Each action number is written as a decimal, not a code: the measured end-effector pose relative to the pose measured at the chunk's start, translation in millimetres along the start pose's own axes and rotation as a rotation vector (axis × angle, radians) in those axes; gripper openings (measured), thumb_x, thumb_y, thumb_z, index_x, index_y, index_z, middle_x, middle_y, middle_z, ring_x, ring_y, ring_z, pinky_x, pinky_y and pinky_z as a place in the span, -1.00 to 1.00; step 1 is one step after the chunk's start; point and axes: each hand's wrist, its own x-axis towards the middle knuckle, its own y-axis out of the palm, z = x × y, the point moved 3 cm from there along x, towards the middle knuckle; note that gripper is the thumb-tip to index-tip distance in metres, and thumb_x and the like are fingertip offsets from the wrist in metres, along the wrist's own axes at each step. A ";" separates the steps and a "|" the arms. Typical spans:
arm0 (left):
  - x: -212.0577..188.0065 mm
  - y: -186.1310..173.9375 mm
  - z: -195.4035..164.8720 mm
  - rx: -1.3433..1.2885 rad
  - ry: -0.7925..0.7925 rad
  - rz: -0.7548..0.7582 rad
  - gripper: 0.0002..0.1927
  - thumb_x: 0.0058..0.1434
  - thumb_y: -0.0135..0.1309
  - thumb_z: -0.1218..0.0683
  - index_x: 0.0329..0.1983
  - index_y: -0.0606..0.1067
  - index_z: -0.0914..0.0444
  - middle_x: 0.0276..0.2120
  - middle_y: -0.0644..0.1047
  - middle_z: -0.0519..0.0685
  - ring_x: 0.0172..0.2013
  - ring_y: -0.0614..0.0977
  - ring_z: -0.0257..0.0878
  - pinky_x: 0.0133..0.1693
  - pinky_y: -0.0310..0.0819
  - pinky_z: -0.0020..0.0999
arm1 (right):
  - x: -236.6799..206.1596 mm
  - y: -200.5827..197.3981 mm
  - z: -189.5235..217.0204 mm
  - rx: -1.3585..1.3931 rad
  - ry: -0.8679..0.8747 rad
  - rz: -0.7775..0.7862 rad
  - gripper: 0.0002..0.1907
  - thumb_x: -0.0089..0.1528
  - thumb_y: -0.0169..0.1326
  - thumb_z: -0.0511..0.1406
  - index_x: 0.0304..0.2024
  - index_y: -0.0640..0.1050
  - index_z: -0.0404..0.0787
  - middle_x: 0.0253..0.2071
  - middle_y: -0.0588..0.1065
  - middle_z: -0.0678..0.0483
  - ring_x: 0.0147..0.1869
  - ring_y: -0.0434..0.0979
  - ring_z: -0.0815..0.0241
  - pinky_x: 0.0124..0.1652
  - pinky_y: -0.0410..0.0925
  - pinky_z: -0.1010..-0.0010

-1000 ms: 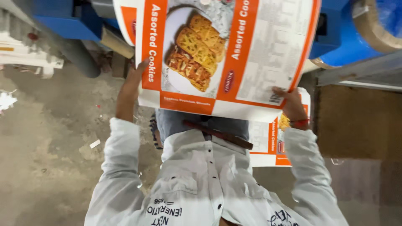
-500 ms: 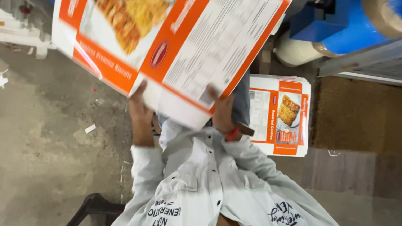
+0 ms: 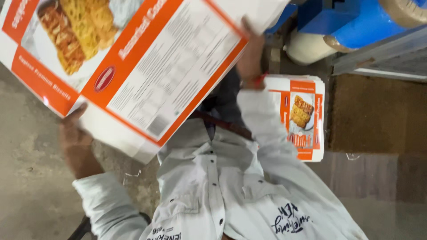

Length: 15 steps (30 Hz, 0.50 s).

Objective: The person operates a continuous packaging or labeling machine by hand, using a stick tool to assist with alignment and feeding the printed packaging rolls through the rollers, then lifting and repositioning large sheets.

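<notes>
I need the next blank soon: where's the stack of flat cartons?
The stack of flat cartons lies on the floor at the person's right, beside the brown mat.

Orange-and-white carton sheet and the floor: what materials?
Carton sheet: likely printed paperboard with a slight sheen; it is thin, flat, with straight fold lines, held by both hands, left and right. Floor: probably bare concrete, matte grey and stained.

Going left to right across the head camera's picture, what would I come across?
Left hand → big flat orange-and-white carton → right hand → stack of flat cartons → brown mat.
</notes>
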 end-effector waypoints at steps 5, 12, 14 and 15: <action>6.8 -75.2 3.6 0.084 -0.212 -0.335 -0.46 0.29 0.19 0.11 0.32 0.42 0.37 0.19 0.58 0.07 0.12 0.66 -0.08 0.18 0.56 -0.16 | -112.4 -8.6 -19.2 -1.130 -0.426 0.072 -0.61 0.36 0.10 -0.28 0.22 0.52 -0.26 0.18 0.47 -0.27 0.22 0.51 -0.19 0.16 0.41 0.16; 6.3 -105.0 7.3 0.103 -0.134 -0.212 -0.49 0.42 0.07 0.03 0.40 0.36 0.25 0.25 0.50 -0.06 0.23 0.51 -0.16 0.29 0.34 -0.15 | 18.2 -158.7 13.2 0.400 0.303 -0.406 -0.09 0.21 -0.13 0.24 0.26 0.45 -0.36 0.12 0.55 -0.07 0.12 0.58 0.05 0.11 0.48 0.19; 9.4 -111.4 -0.7 0.238 -0.079 -0.254 -0.51 0.40 0.09 0.04 0.35 0.37 0.26 0.16 0.51 -0.07 0.15 0.54 -0.18 0.21 0.38 -0.15 | 64.1 -166.0 38.3 0.535 0.217 -0.121 -0.10 0.26 -0.06 0.21 0.27 0.44 -0.45 0.25 0.50 -0.22 0.30 0.52 0.01 0.29 0.41 0.26; 10.8 -112.9 -6.7 0.303 -0.049 -0.277 -0.52 0.39 0.10 0.04 0.33 0.38 0.27 0.12 0.52 -0.08 0.11 0.55 -0.19 0.17 0.41 -0.15 | 79.0 -162.5 51.8 0.076 0.003 -0.021 -0.20 0.30 0.02 0.12 0.24 0.45 -0.45 0.21 0.53 -0.20 0.26 0.55 0.01 0.26 0.42 0.23</action>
